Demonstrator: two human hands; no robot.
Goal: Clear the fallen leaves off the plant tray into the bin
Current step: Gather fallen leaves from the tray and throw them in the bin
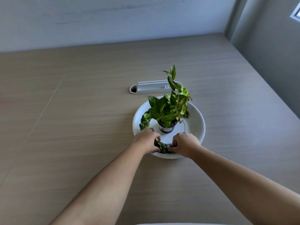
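Note:
A round white plant tray [195, 125] sits on the wooden table. In its middle stands a small dark pot [167, 128] holding a green variegated plant [168, 104]. Both hands are at the tray's near rim. My left hand [146, 141] and my right hand [185, 144] are closed from either side on a clump of dark fallen leaves [163, 147]. More fallen leaves [145, 120] lie along the tray's left side, and one small leaf [186, 114] lies at the back right. No bin is in view.
A white cable-port cover [155, 88] with a dark oval hole is set in the wooden table [81, 119] just behind the tray. A pale wall runs along the table's far edge, and a grey wall stands at the right.

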